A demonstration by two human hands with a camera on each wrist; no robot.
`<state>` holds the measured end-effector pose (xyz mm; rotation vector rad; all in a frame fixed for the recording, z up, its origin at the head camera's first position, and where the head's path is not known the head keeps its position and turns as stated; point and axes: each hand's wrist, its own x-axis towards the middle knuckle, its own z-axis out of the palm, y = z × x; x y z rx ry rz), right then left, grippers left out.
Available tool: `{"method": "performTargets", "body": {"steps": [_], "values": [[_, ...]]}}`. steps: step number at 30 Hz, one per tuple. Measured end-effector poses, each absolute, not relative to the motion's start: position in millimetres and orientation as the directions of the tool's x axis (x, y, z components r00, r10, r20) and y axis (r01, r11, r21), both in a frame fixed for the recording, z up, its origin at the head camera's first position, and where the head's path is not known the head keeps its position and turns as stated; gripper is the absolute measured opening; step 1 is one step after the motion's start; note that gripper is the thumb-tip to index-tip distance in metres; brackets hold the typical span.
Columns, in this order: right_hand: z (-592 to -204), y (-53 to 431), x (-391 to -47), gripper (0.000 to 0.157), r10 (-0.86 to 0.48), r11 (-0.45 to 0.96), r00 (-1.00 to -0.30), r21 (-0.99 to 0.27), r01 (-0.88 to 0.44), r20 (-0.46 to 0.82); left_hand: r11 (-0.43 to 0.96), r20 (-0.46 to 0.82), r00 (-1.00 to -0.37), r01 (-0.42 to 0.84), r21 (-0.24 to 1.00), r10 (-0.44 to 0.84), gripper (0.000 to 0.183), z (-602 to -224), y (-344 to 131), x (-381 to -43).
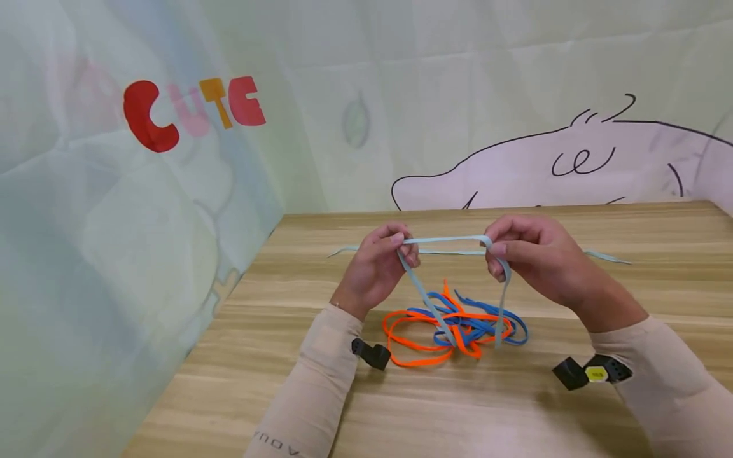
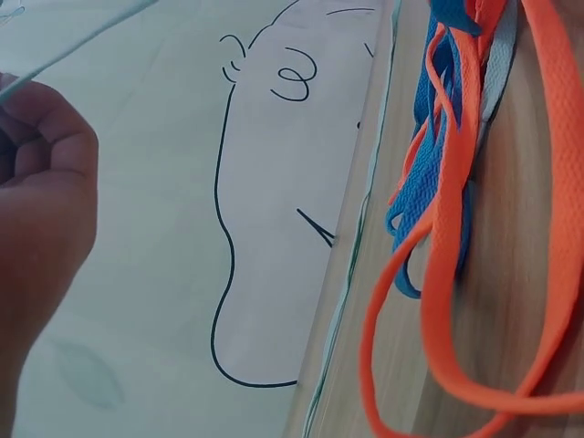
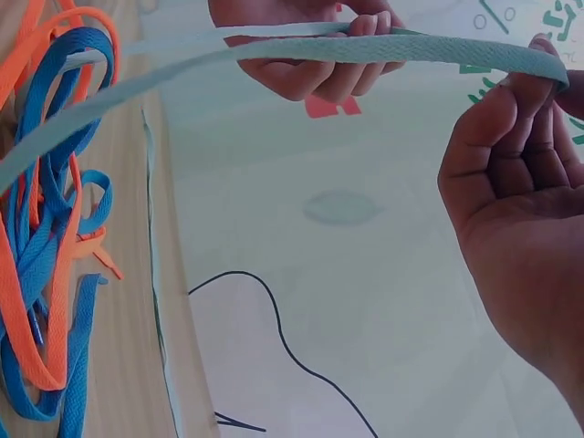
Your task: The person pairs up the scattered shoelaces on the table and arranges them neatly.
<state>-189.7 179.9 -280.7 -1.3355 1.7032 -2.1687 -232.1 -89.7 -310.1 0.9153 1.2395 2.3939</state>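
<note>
Between finger and thumb my left hand point(image 1: 378, 270) pinches a flat pale blue shoelace point(image 1: 443, 240). My right hand point(image 1: 532, 254) pinches the same lace further along, so a short length runs level between the hands. From each hand a part of the lace slants down over a loose tangle of laces on the table. That tangle holds an orange shoelace point(image 1: 420, 363) with wide loops and a blue shoelace point(image 1: 518, 326). The right wrist view shows the pale lace bent over the right fingertips point(image 3: 534, 87).
Behind the hands, another pale blue lace point(image 1: 607, 257) lies nearly straight across the wooden table point(image 1: 275, 356). Printed cloth walls point(image 1: 321, 127) rise along the table's left and back edges. Small black cameras point(image 1: 372, 354) are worn on both sleeved wrists.
</note>
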Motion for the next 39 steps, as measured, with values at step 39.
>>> {"method": "performTargets", "body": {"steps": [39], "values": [[-279.5, 184.2, -194.0, 0.033, -0.236, -0.438, -0.859, -0.839, -0.323, 0.454, -0.725, 0.465, -0.761, -0.011, 0.688, 0.452, 0.012, -306.1, -105.9, -237.9]]}}
